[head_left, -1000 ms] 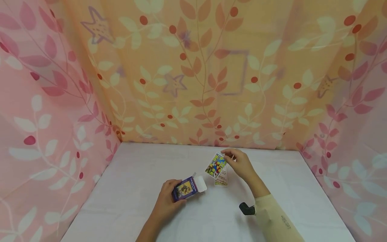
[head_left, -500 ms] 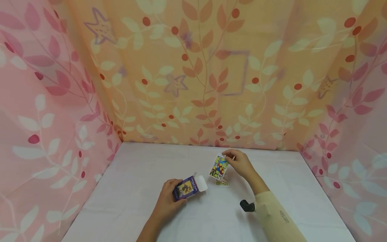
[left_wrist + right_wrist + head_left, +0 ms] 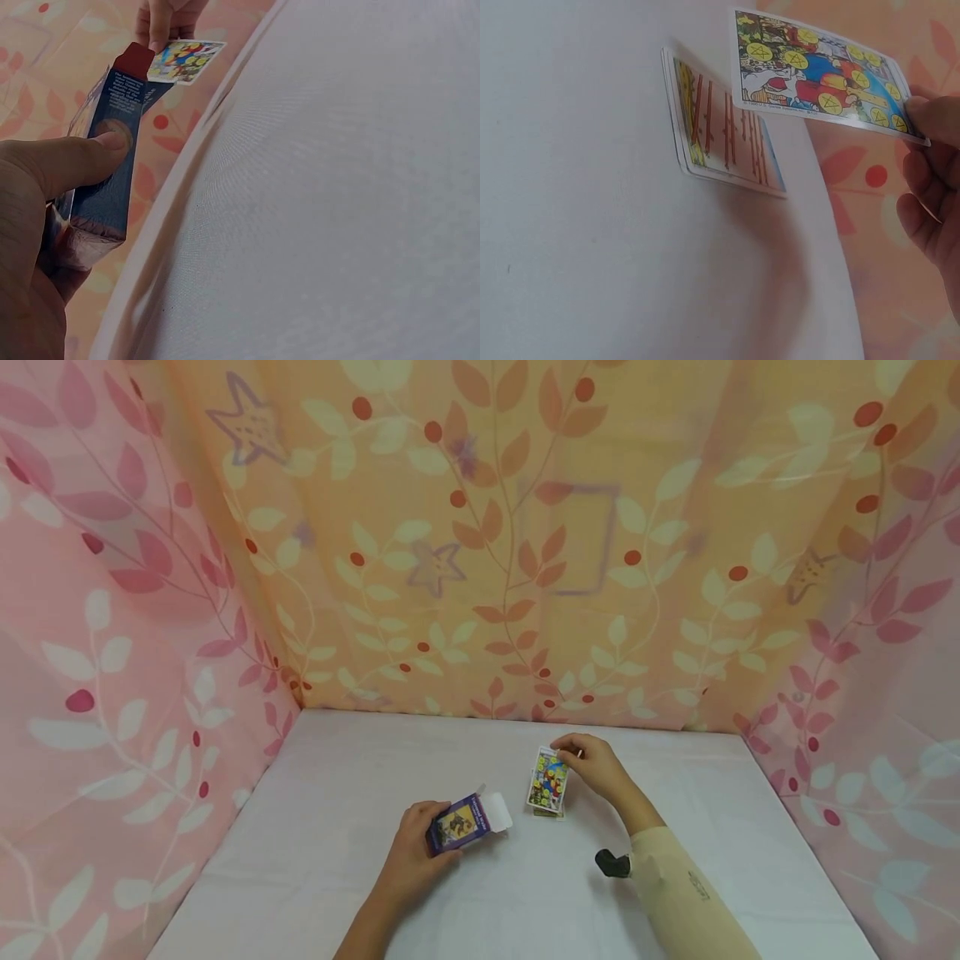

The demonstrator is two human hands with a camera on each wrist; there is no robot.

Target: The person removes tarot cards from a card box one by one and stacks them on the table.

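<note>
The right hand (image 3: pixel 597 767) pinches a rectangular multicoloured paper card (image 3: pixel 550 782) at one corner. Compared with one second ago, this card is straighter and hides more of the small illustrated paper-card stack (image 3: pixel 705 150) on the white cloth (image 3: pixel 360 760). The left hand (image 3: pixel 417 843) stays clamped around the purple cardboard box (image 3: pixel 458 825).

Two sets of fingers (image 3: pixel 426 810) (image 3: pixel 919 176); one box (image 3: pixel 457 825); one card (image 3: pixel 817 73); one card pile (image 3: pixel 714 127); one table (image 3: pixel 315 835).
</note>
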